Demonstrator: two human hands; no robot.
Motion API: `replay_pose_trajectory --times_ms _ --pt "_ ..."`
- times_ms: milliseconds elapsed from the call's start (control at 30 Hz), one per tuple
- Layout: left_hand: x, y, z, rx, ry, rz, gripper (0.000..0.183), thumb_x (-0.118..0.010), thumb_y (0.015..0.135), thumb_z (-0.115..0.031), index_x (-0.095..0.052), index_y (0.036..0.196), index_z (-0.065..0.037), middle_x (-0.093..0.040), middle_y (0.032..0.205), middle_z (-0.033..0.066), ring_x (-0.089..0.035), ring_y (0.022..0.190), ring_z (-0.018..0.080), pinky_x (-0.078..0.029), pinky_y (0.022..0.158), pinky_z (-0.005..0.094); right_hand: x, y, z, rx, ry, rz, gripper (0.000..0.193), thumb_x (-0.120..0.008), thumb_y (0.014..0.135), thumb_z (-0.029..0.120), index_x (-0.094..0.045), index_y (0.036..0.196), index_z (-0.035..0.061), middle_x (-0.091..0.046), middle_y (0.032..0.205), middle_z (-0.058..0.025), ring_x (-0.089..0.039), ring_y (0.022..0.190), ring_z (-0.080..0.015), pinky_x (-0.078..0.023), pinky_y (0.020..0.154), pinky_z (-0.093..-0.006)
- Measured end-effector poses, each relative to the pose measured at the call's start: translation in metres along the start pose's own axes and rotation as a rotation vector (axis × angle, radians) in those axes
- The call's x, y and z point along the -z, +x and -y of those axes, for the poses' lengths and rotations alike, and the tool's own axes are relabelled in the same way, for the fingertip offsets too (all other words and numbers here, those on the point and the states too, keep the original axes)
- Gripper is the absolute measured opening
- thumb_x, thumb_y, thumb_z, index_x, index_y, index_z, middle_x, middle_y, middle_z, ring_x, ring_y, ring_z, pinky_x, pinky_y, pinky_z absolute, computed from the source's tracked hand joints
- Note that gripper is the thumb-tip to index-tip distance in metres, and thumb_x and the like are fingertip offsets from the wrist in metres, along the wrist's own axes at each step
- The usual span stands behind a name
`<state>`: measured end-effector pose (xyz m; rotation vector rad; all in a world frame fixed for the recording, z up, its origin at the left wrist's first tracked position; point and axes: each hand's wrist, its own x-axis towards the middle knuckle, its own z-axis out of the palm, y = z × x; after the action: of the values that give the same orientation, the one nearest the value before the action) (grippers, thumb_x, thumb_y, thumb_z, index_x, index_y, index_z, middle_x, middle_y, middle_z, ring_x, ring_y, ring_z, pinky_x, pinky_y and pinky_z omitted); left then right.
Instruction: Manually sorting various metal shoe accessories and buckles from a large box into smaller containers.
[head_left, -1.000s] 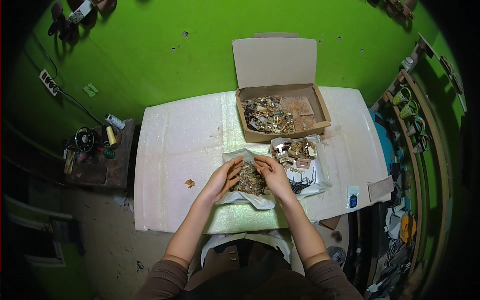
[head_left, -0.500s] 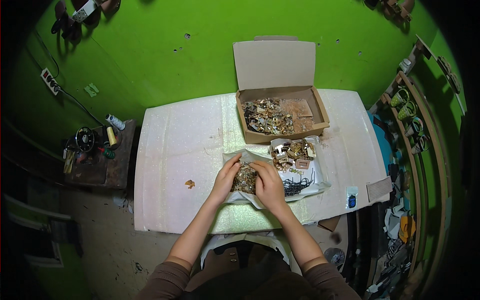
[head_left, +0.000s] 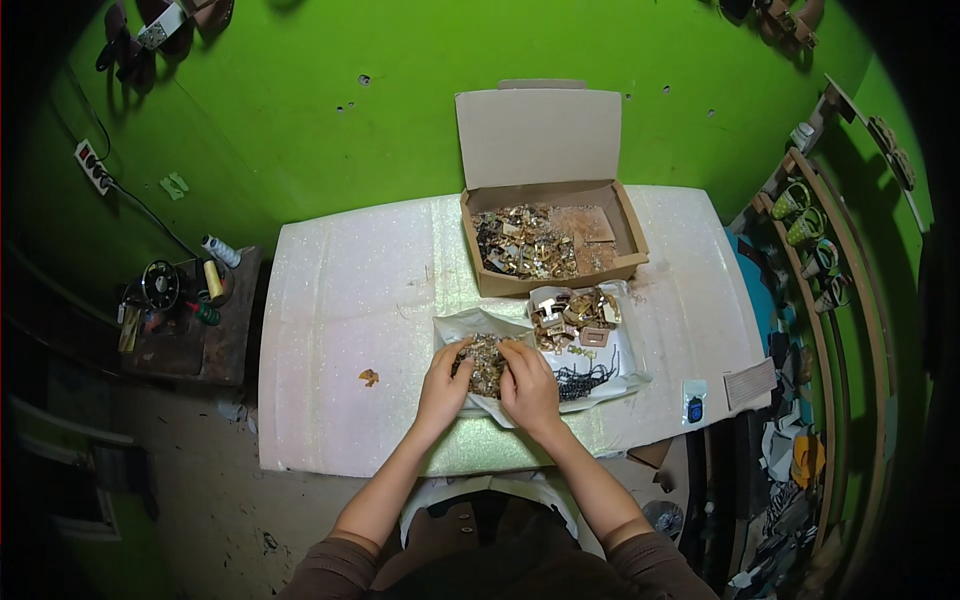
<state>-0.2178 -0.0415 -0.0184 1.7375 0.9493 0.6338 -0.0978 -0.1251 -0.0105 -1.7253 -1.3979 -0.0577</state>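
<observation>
The pile of small metallic pieces [head_left: 486, 370] lies just below the centre of the frame, on the pale liner [head_left: 455, 327], between the left hand [head_left: 441, 392] and the right hand [head_left: 532, 392]. Its visible strip runs top to bottom; neither hand is clearly nearer. Both hands' fingers curve inward; any pinch cannot be determined.

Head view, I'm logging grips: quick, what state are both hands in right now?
Left hand: half-curled at the small pieces; grip can't be told.
Right hand: half-curled over them; grip can't be told.
</observation>
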Motion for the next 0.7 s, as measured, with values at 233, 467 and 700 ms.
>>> replay_pose_trajectory --times_ms 233,467,700 --pt "-0.011 0.001 -0.01 0.016 -0.053 -0.089 0.03 -0.047 0.081 -0.011 -0.05 0.108 0.001 -0.049 0.11 0.0176 -0.047 0.105 0.0287 -0.033 0.092 0.0316 0.039 0.012 -0.007 0.006 0.079 -0.015 0.03 -0.048 0.067 -0.005 -0.055 0.096 0.0001 -0.055 0.095 -0.0149 -0.054 0.086 -0.0309 -0.044 0.076 -0.0357" --pt "-0.056 0.006 -0.036 -0.051 -0.009 -0.091 0.026 -0.048 0.08 -0.01 -0.053 0.104 0.001 -0.052 0.106 0.0169 -0.048 0.103 0.0294 -0.035 0.09 0.0327 0.065 0.008 -0.037 -0.017 0.116 0.087 0.027 -0.048 0.07 -0.004 -0.054 0.095 0.0007 -0.054 0.093 -0.0142 -0.054 0.084 -0.0311 -0.045 0.072 -0.0364" --pt "-0.089 0.037 -0.061 -0.061 0.064 -0.076 0.027 -0.048 0.081 -0.012 -0.052 0.106 -0.002 -0.051 0.107 0.0153 -0.05 0.098 0.0279 -0.039 0.083 0.0313 0.098 0.024 -0.083 -0.168 0.322 0.258 0.019 -0.049 0.076 -0.001 -0.055 0.094 0.002 -0.055 0.091 -0.0142 -0.056 0.08 -0.0284 -0.046 0.069 -0.0331"
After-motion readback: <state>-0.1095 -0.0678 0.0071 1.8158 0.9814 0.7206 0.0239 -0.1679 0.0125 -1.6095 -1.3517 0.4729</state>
